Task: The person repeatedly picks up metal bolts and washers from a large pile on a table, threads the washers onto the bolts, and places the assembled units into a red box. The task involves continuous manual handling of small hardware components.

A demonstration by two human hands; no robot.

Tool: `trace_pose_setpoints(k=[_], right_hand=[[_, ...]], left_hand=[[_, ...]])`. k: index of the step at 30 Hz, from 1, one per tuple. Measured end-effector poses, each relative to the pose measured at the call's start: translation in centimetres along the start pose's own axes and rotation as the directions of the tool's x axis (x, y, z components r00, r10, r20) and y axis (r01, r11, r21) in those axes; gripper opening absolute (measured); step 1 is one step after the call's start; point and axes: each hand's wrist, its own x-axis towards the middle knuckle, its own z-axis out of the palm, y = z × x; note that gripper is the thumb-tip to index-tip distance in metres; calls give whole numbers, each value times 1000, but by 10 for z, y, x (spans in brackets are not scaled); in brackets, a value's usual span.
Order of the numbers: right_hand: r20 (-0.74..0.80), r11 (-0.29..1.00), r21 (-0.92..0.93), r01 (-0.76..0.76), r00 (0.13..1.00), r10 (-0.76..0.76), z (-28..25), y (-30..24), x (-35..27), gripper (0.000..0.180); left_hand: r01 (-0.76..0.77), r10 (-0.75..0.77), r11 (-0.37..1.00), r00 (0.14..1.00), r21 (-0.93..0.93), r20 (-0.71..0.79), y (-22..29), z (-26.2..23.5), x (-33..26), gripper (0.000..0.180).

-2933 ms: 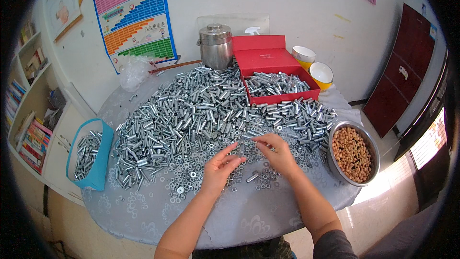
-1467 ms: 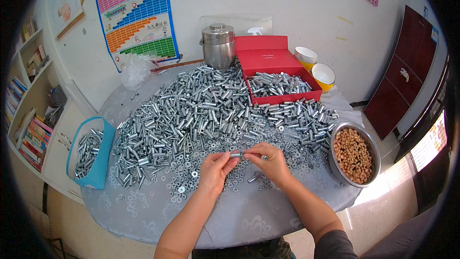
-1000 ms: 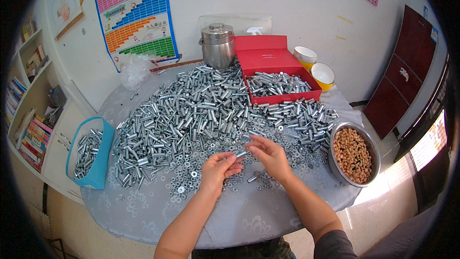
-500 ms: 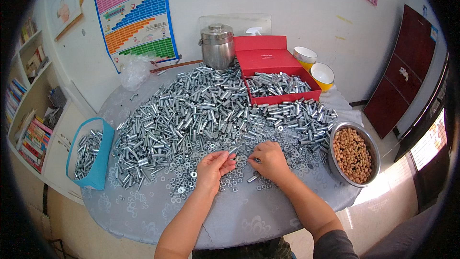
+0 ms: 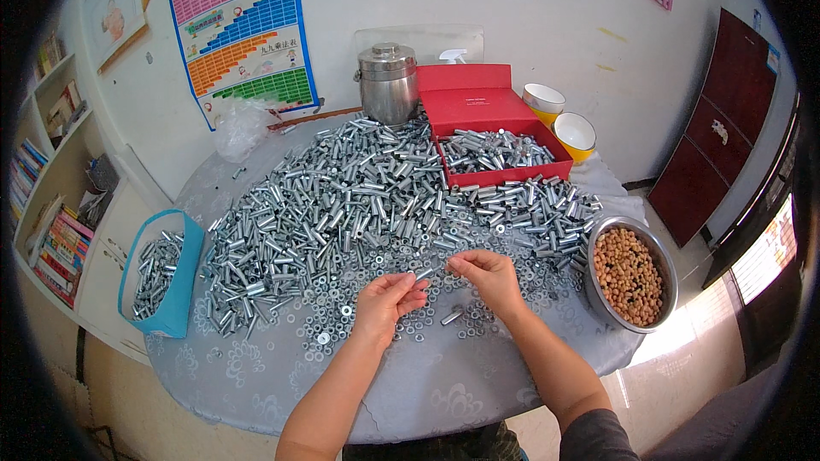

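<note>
My left hand (image 5: pixel 386 306) is closed, with thumb and fingertips pinching a short silver expansion bolt (image 5: pixel 424 273) whose end points up to the right. Just to its right, my right hand (image 5: pixel 489 280) is pinched close to that end; what sits between its fingertips is too small to make out. Flat washers (image 5: pixel 410 322) and nuts lie scattered on the cloth beneath both hands. A loose metal sleeve (image 5: pixel 451 317) rests on the table between my wrists. Beyond the hands spreads a large heap of silver metal sleeves and bolts (image 5: pixel 342 196).
At left stands a blue fabric bin (image 5: pixel 195 277) of metal parts. An open red box (image 5: pixel 512 174) holds more at the back, beside a steel canister (image 5: pixel 389 90) and yellow bowls (image 5: pixel 575 137). A steel bowl (image 5: pixel 670 290) of brown nuts or beans sits at right.
My right hand has lifted slightly and turned, its fingertips now up near the bolt's end. The left hand has shifted a little to the right, tilting the bolt flatter.
</note>
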Motion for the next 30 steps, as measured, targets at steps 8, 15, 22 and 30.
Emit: trace_pose_setpoints(k=[8,15,22,30], right_hand=[[169,995,-98,-14,985,31,-5,2,2,24],[248,905,-341,255,953,-175,0,-4,-3,26],[223,708,-637,306,952,-211,-18,-15,1,19],[412,419,-767,486,874,-258,-29,3,5,20]], left_hand=[[60,-62,998,995,20,82,0,-2,-1,19],[99,-100,995,991,14,94,-1,-2,0,19],[73,-69,996,993,-42,93,-3,-7,3,17],[59,-47,989,995,-138,90,-2,-7,5,16]])
